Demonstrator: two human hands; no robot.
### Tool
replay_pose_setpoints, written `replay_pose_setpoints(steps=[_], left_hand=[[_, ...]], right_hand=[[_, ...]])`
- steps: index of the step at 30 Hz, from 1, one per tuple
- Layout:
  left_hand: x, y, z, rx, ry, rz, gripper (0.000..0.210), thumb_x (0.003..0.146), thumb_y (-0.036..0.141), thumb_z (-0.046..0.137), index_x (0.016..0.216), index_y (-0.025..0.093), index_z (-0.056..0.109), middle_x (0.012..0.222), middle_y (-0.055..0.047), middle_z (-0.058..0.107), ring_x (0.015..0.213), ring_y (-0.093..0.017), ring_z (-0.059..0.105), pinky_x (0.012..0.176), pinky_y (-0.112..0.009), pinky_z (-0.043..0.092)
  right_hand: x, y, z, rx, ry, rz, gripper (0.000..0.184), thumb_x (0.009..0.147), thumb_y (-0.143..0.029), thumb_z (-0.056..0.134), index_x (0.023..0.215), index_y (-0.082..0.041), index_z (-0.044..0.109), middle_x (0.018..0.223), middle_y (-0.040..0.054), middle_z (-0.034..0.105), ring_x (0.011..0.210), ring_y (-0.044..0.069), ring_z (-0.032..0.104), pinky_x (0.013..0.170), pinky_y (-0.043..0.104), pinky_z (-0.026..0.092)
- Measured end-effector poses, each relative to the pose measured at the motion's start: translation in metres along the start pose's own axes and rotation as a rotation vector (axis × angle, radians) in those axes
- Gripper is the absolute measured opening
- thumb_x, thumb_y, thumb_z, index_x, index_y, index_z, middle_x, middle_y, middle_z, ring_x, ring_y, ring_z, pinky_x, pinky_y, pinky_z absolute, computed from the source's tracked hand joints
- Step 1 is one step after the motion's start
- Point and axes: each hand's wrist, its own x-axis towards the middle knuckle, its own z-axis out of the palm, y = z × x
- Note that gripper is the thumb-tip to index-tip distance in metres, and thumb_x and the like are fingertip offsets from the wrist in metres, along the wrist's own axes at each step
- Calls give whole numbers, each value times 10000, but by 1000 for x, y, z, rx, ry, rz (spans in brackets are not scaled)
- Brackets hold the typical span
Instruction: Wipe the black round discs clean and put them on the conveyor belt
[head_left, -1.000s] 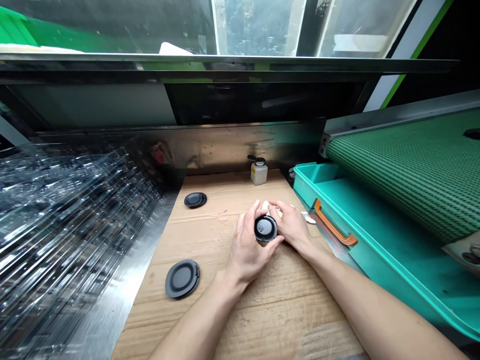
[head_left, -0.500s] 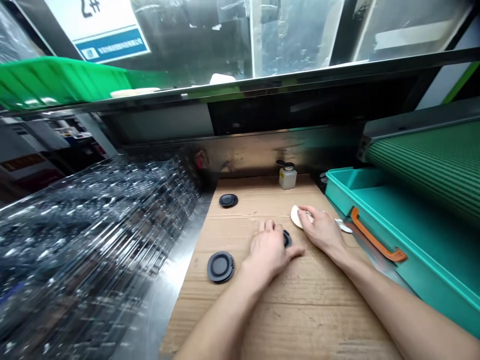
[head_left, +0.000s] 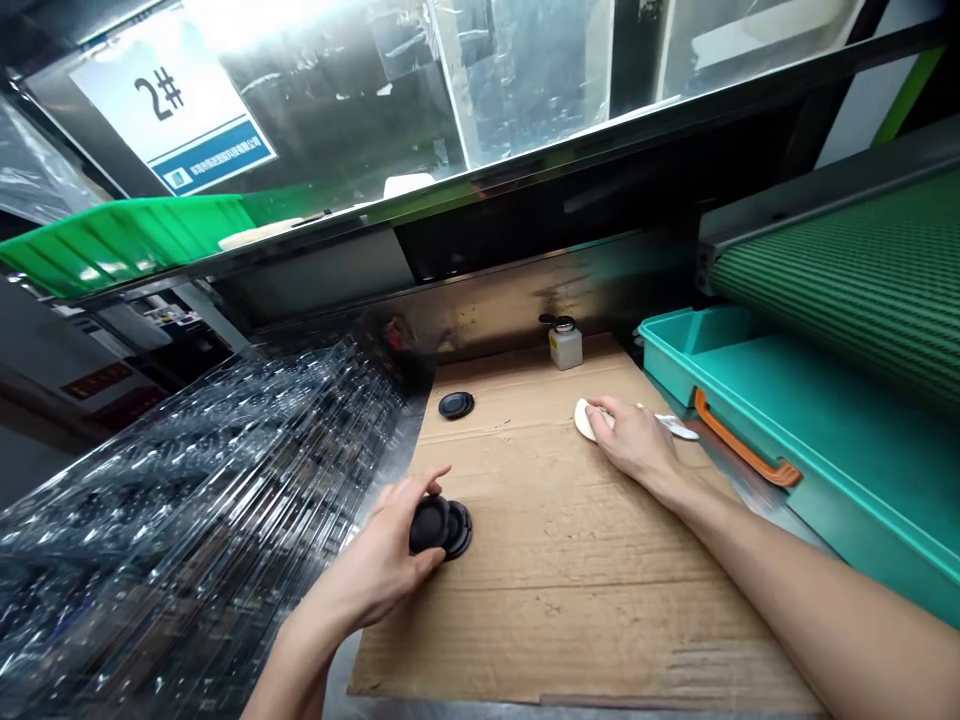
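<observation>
On the left side of the cardboard sheet (head_left: 540, 520), my left hand (head_left: 386, 550) grips a round black disc (head_left: 430, 525) by its edge, thumb below and fingers above. That disc overlaps another black disc (head_left: 461, 532) beneath it; whether the two touch, I cannot tell. Farther back lies a small stack of black discs (head_left: 456, 404). My right hand (head_left: 634, 440) is closed on a round white pad (head_left: 583, 420), partly hidden under the fingers, near the sheet's right side. Just beyond that hand lies another flat white piece (head_left: 677, 428).
A small bottle (head_left: 565, 345) with a dark top stands at the sheet's back edge. To the right are a teal bin (head_left: 675, 365) with an orange handle and a green conveyor belt (head_left: 847, 260). Stacked clear plastic trays (head_left: 225, 510) fill the left. A green basket (head_left: 127, 240) sits on the shelf.
My left hand has moved left across the cardboard with a black disc, from the middle to the disc at the left. My right hand has stayed on the white pad. The view has tilted.
</observation>
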Motion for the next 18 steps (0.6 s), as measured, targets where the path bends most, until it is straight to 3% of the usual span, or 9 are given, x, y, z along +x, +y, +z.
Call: replay_pose_setpoints(steps=[3, 7, 10, 14, 18], left_hand=[[10, 1, 11, 4, -75, 25, 759, 693, 153, 622, 1389, 344, 387, 1260, -32, 533, 1195, -244, 485, 1086, -438, 335], [15, 8, 20, 16, -87, 56, 749, 662, 187, 672, 1362, 314, 437, 1306, -34, 540, 1246, -238, 468, 1100, -391, 329], [22, 8, 15, 43, -88, 70, 682, 691, 220, 671, 1336, 310, 469, 1259, -24, 584, 1210, -229, 506, 1085, -378, 342], [50, -1, 0, 78, -3, 78, 681, 704, 257, 666, 1348, 281, 447, 1227, -30, 601, 1146, -228, 548, 1057, -383, 361], [71, -16, -8, 81, -131, 59, 734, 657, 249, 689, 1350, 238, 448, 1190, -35, 624, 1090, -221, 586, 1011, -348, 412]], right_hand=[[0, 0, 0, 14, -3, -1, 363, 935, -452, 415, 1179, -320, 650, 951, 47, 710, 912, 275, 643, 717, 335, 443], [0, -1, -1, -3, 1, -6, 371, 935, -449, 419, 1188, -308, 650, 931, 60, 709, 920, 276, 641, 721, 332, 438], [0, -1, -1, -16, -8, 1, 369, 939, -452, 412, 1189, -318, 648, 924, 57, 710, 917, 279, 641, 733, 338, 438], [0, 0, 0, -4, -16, -1, 367, 945, -454, 396, 1183, -324, 644, 956, 48, 711, 921, 271, 642, 769, 345, 436], [0, -2, -2, 3, 2, -25, 349, 948, -436, 404, 1161, -309, 650, 962, 48, 712, 918, 267, 647, 781, 347, 433]])
